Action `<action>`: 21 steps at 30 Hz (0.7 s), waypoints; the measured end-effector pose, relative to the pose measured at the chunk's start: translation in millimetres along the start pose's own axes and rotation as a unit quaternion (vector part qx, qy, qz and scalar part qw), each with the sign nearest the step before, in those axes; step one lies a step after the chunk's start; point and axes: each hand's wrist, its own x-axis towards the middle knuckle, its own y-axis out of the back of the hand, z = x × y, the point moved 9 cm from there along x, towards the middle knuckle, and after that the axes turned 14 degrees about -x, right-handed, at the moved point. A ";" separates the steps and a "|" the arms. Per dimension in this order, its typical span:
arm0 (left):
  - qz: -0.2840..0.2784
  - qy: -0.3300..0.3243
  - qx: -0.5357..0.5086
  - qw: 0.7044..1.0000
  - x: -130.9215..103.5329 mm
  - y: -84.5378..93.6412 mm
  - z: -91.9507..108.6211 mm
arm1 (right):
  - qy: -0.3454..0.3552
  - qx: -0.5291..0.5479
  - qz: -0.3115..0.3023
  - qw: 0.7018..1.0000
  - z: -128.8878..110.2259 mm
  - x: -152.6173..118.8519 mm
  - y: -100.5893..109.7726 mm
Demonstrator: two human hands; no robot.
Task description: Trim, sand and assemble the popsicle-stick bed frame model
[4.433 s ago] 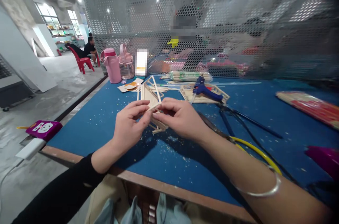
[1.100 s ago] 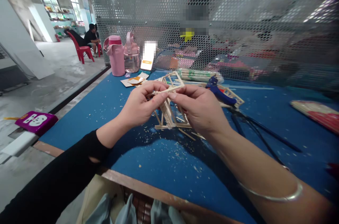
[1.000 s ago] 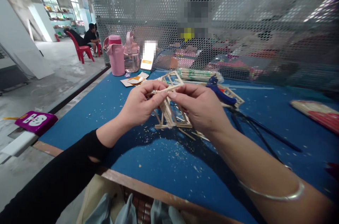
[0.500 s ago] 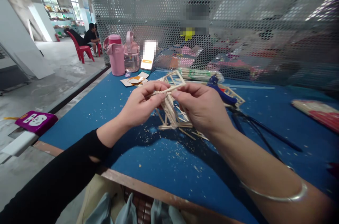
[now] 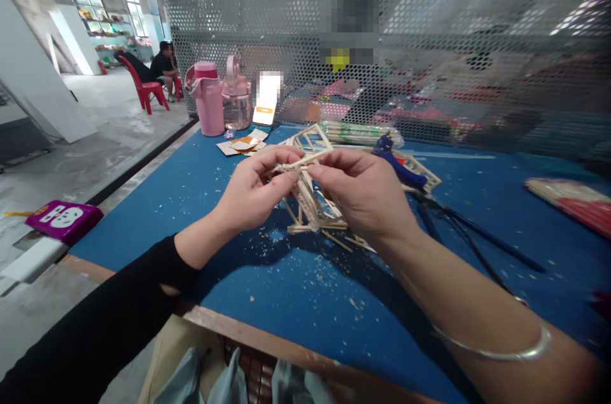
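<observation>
A small frame of thin pale wooden sticks (image 5: pixel 307 203) stands on the blue tabletop (image 5: pixel 191 194), near the middle. My left hand (image 5: pixel 260 188) pinches its upper part from the left, fingertips around the stick ends. From the right, my right hand (image 5: pixel 365 191) has thumb and forefinger closed on a stick at the top of the same frame. The two hands' fingertips are almost touching. Loose sticks (image 5: pixel 338 241) lie under and beside the right hand. The fingers hide part of the joint between the sticks.
Behind lie bagged sticks (image 5: pixel 358 133), a blue glue gun (image 5: pixel 398 165) with its cord, and another stick frame (image 5: pixel 422 170). Paper pieces (image 5: pixel 243 144), a phone (image 5: pixel 266 98) and pink bottles (image 5: pixel 210 98) are back left. A red-and-clear packet (image 5: pixel 573 200) lies right. A person (image 5: pixel 165 67) sits far off.
Both hands keep their hold, with only a slight shift of the stick frame between them. The distant seated person has raised a hand toward the head.
</observation>
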 end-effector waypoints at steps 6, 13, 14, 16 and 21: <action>0.007 0.003 0.001 1.000 -1.9 0.1 -0.6 | 0.006 -0.004 -0.015 1.000 -2.0 1.1 0.6; 0.013 0.026 -0.016 0.999 -2.8 0.3 -6.1 | -0.010 -0.001 -0.027 1.000 -0.4 0.9 -0.8; 0.012 0.030 -0.018 0.999 -2.7 -0.2 -6.7 | -0.011 0.004 -0.031 0.999 -0.2 1.3 -1.5; 0.008 0.035 -0.024 0.999 -2.2 -1.0 -7.2 | -0.013 0.022 -0.040 0.999 0.8 2.1 -3.4; 0.007 0.053 -0.033 0.998 -1.6 -1.6 -6.1 | -0.017 0.036 -0.059 0.997 2.5 2.4 -7.9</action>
